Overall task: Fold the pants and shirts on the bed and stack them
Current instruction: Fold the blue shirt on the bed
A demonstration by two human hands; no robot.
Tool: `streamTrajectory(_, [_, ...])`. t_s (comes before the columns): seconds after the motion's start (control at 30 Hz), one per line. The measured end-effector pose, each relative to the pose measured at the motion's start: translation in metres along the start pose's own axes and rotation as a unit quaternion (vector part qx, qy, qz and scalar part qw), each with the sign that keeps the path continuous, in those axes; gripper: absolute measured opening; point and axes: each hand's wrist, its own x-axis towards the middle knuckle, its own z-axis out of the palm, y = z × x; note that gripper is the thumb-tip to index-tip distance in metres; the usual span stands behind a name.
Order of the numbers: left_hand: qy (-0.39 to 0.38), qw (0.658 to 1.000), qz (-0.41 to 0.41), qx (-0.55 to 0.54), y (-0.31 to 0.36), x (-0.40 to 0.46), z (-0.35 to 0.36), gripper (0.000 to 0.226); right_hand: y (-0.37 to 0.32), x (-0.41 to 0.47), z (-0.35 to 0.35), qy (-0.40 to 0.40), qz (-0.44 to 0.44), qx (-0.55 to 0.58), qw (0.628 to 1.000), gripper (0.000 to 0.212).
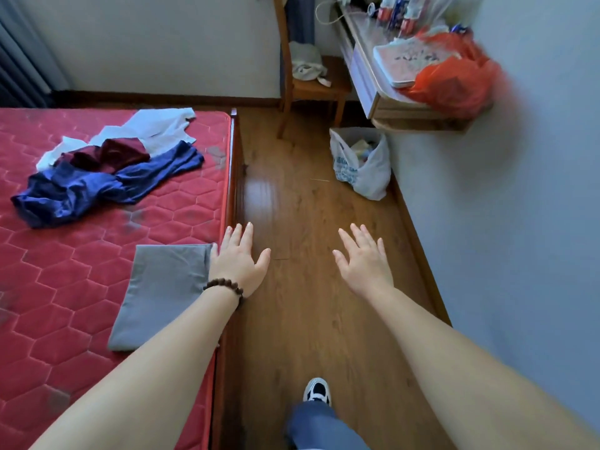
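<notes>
Dim, cool, flat daylight, soft shadows. Glare patch on the floor [259, 190] next to the bed [81, 271]. Strong wide-angle bending at the edges. Orange bag [454, 82] and wall [519, 190] top right smeared by motion blur; centre reasonably sharp.

Both hands spread flat beside folded grey garment [162, 287]

The mattress [81, 287] is red, quilted in a hexagon pattern with paler seams. On it lie a plain grey folded garment [162, 287], and toward ten o'clock a royal blue garment [81, 193], a maroon one [113, 154] and a white one [156, 128]. The floor [308, 254] is brown wood grain. At one o'clock, an orange bag [454, 82] (blurred) and a white bag [367, 170] with blue print.
</notes>
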Motion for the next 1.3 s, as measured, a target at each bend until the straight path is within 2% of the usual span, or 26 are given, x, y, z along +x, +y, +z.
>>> streamTrajectory(0.2, [0.012,1.000,-0.025,0.005,0.043,0.081,0.001,0.067,0.037,0.101,-0.024,-0.023,-0.029,0.006,0.999,0.053])
streamTrajectory(0.53, [0.041,0.996,-0.082,0.018,0.044,0.257,-0.011,0.067,0.018,0.294,-0.028,-0.036,-0.089,0.024,0.995,0.050])
streamTrajectory(0.8, [0.043,0.990,-0.131,0.019,0.018,0.444,-0.055,0.068,-0.058,0.500,-0.057,-0.047,-0.114,0.024,0.992,0.052])
streamTrajectory(1.03, [0.052,0.985,-0.165,0.019,-0.001,0.564,-0.111,0.068,-0.114,0.641,-0.077,-0.030,-0.149,0.031,0.988,0.051])
streamTrajectory(1.2, [0.077,0.974,-0.214,0.011,-0.027,0.628,-0.129,0.067,-0.159,0.740,-0.074,-0.025,-0.220,0.028,0.975,0.050])
streamTrajectory(1.3, [0.095,0.957,-0.273,-0.004,-0.045,0.665,-0.136,0.067,-0.196,0.804,-0.070,-0.040,-0.285,0.028,0.957,0.048])
